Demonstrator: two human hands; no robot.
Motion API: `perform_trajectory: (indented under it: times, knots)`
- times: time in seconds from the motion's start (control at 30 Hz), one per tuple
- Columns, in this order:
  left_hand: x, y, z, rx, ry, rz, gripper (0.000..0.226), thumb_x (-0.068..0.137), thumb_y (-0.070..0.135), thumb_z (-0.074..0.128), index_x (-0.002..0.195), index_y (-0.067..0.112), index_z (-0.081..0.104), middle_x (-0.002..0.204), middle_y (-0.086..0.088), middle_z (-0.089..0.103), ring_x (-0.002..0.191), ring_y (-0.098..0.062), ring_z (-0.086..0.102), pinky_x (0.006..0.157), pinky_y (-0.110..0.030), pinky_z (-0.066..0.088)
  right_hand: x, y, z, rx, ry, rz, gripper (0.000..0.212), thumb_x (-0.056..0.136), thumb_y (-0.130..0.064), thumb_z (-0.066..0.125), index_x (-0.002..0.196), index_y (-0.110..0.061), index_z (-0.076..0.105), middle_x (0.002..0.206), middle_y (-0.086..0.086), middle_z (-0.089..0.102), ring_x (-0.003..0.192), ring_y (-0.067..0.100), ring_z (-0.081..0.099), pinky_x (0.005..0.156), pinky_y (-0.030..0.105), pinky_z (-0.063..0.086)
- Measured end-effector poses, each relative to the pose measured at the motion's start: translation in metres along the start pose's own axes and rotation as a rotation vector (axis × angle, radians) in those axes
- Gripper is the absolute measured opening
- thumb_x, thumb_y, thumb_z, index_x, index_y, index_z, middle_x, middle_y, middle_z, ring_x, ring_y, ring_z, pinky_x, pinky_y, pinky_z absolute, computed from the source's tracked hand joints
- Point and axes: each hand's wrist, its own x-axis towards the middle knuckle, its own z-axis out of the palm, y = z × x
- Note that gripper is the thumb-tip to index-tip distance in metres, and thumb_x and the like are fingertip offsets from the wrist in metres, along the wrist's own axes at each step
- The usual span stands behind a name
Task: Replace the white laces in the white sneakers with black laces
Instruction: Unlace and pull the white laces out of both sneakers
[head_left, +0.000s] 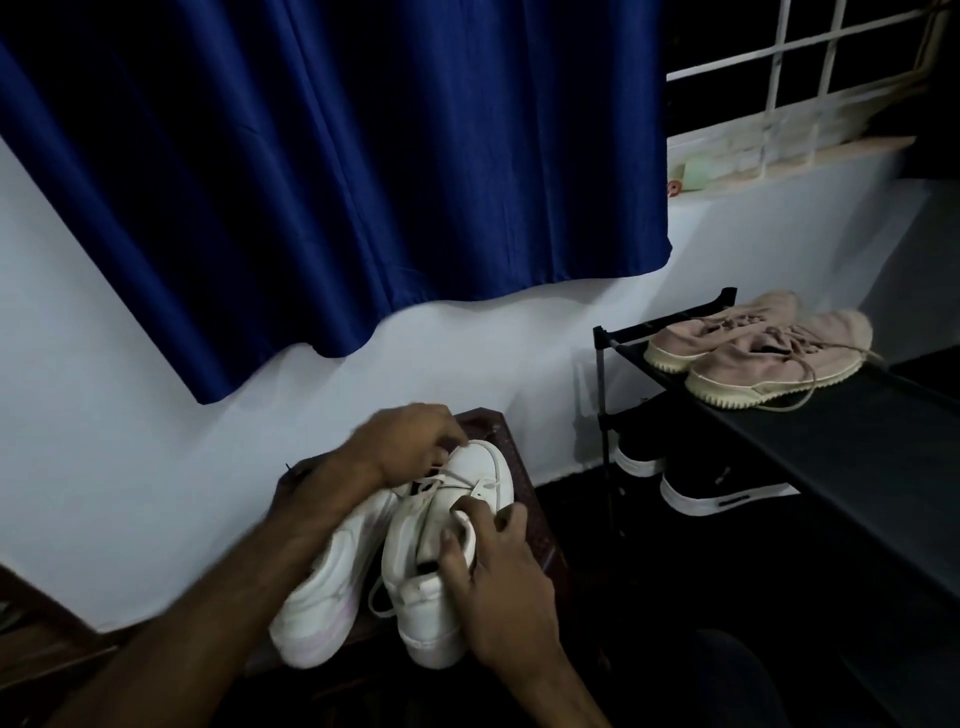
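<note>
Two white sneakers lie side by side on a dark wooden stool (535, 519), toes pointing away from me. The right sneaker (467, 499) still carries its white lace (441, 480); a loose loop of it hangs near the heel. My left hand (410, 439) pinches that lace near the toe end. Around the right sneaker's collar and heel, my right hand (493, 571) is closed, thumb inside the opening. The left sneaker (332, 587) rests beside it, partly under my left forearm. A thin dark strand (293, 470) sticks out behind my left wrist; I cannot tell whether it is a black lace.
A black shoe rack (779, 441) stands to the right, with a pair of pink sneakers (769, 358) on top and dark shoes (717, 488) on the lower shelf. A blue curtain (332, 171) hangs over the white wall behind the stool.
</note>
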Motion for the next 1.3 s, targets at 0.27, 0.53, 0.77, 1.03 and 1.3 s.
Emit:
perform_trajectory:
  times: [0.27,0.53,0.77,1.03,1.3]
  knots:
    - [0.007,0.022,0.011,0.223,0.057,0.017,0.008,0.084,0.033,0.065,0.085,0.025,0.063,0.099,0.008,0.067,0.092,-0.016,0.062,0.071,-0.027,0.035,-0.001,0.001,-0.003,-0.004,-0.022,0.008,0.033,0.092,-0.057,0.038,0.120,-0.041,0.041,0.107,-0.009,0.032,0.096,0.012,0.057,0.072,0.033,0.047]
    - [-0.003,-0.039,-0.008,0.129,0.300,-0.325,0.007,0.090,0.023,0.061,0.095,0.027,0.064,0.106,0.009,0.063,0.098,-0.017,0.061,0.074,-0.029,0.036,-0.002,0.001,-0.004,-0.005,-0.020,0.001,0.028,0.093,-0.054,0.040,0.118,-0.042,0.041,0.107,-0.009,0.032,0.094,0.012,0.057,0.073,0.035,0.048]
    - [-0.055,0.004,0.037,-0.380,0.483,-0.476,0.019,0.093,0.037,0.057,0.102,0.021,0.061,0.102,-0.002,0.066,0.097,-0.023,0.062,0.083,-0.038,0.048,0.000,0.002,-0.005,-0.066,-0.054,-0.013,0.033,0.090,-0.059,0.038,0.121,-0.048,0.038,0.109,-0.011,0.033,0.097,0.011,0.057,0.076,0.034,0.047]
    - [-0.096,0.045,0.079,-0.380,0.453,-0.437,0.029,0.091,0.036,0.049,0.116,0.032,0.065,0.110,0.006,0.064,0.103,-0.019,0.057,0.090,-0.034,0.044,0.048,0.013,-0.018,-0.104,-0.047,-0.122,0.024,0.099,-0.041,0.047,0.109,-0.034,0.068,0.087,-0.010,0.044,0.091,0.015,0.054,0.092,0.033,0.043]
    - [-0.094,0.058,0.053,-0.304,0.274,-0.525,0.064,0.088,0.032,0.009,0.122,0.019,0.062,0.127,-0.008,0.050,0.116,-0.027,0.050,0.092,-0.034,0.040,0.104,0.007,-0.007,-0.229,-0.143,-0.136,0.010,0.082,-0.026,0.076,0.091,-0.027,0.077,0.069,-0.017,0.060,0.061,-0.009,0.055,0.063,0.012,0.039]
